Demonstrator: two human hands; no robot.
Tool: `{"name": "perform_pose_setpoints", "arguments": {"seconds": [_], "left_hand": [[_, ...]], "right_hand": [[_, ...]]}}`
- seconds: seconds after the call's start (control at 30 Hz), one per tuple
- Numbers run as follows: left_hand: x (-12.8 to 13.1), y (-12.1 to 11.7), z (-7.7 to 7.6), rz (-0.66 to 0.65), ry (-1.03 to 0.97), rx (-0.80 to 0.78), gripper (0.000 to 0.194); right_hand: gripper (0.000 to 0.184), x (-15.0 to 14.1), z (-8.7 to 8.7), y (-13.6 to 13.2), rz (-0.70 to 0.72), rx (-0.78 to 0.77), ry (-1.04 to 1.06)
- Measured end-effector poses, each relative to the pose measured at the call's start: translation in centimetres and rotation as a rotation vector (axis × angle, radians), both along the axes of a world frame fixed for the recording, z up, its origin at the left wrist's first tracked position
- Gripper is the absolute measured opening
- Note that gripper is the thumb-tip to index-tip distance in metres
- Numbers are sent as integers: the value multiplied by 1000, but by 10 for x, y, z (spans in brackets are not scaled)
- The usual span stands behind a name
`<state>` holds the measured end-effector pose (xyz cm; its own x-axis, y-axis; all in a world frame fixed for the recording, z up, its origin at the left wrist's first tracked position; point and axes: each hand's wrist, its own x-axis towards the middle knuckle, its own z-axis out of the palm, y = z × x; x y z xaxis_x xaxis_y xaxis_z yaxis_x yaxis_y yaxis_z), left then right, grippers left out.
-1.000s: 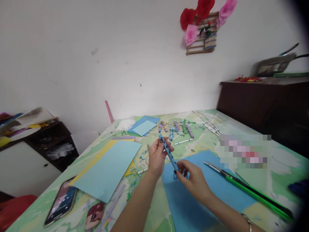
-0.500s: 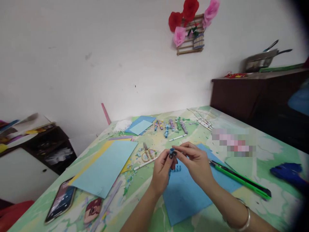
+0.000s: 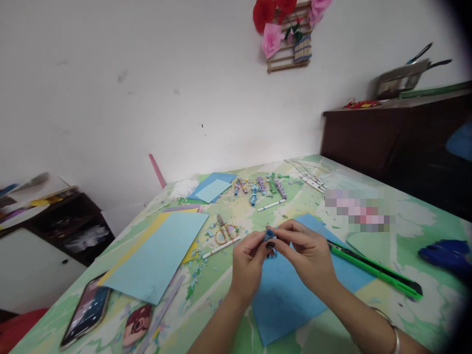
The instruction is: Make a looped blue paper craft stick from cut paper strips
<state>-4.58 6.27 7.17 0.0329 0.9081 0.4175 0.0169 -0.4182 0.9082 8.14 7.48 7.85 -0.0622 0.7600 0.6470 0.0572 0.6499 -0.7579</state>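
A small rolled tube of blue paper [image 3: 270, 235] is pinched between my two hands, its open end facing up. My left hand [image 3: 249, 263] grips it from the left, fingers closed around its lower part. From the right, my right hand [image 3: 308, 248] presses thumb and fingertips on the tube near the top. The tube's lower end is mostly hidden by the fingers. Under my hands lies a blue sheet of paper [image 3: 287, 300]. A green utility knife [image 3: 379, 270] rests across the sheet's right edge, close to my right wrist.
Gold-handled scissors [image 3: 222, 231] and a white stick [image 3: 221, 248] lie left of my hands among paper scraps. Several decorated paper rolls [image 3: 261, 185] sit farther back. Light blue paper [image 3: 158, 255], a phone [image 3: 85, 309] and blue tape dispenser-like object [image 3: 444, 255] lie around.
The view has shifted slightly. Both hands have come closer together around the tube, and my right fingers, raised and looser before, now press on it. The tube's opening shows more clearly.
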Motion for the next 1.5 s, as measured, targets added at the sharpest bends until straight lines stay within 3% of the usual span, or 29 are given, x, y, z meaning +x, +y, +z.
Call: {"name": "perform_pose_setpoints", "arguments": {"seconds": [0.23, 0.4, 0.53, 0.73, 0.87, 1.0, 1.1, 1.23, 1.4, 1.5], "left_hand": [[1, 1, -4, -11, 14, 32, 17], [1, 4, -6, -49, 23, 6, 25], [-7, 13, -10, -71, -77, -65, 23], [-25, 34, -21, -43, -432, -169, 24], [-30, 39, -26, -56, -483, -214, 29], [-29, 39, -27, -89, -449, -234, 31], [-30, 38, -26, -63, -362, -278, 30], [-31, 33, -23, -42, -139, -409, 34], [-27, 26, -25, -273, 27, -528, 37], [-26, 24, -25, -287, 7, -521, 33]], "right_hand": [[15, 1, 0, -1, -47, -28, -16], [11, -1, -2, 1, -98, -61, -8], [19, 9, -6, 20, 8, -125, -113], [23, 33, -39, 62, -112, -325, -659], [37, 31, -62, 70, 14, -325, -738], [29, 22, -73, 69, 61, -271, -741], [26, 20, -70, 69, 48, -213, -698], [23, 20, -53, 64, 76, -124, -588], [17, 18, -37, 51, 103, 5, -383], [14, 16, -34, 48, 111, -19, -296]]}}
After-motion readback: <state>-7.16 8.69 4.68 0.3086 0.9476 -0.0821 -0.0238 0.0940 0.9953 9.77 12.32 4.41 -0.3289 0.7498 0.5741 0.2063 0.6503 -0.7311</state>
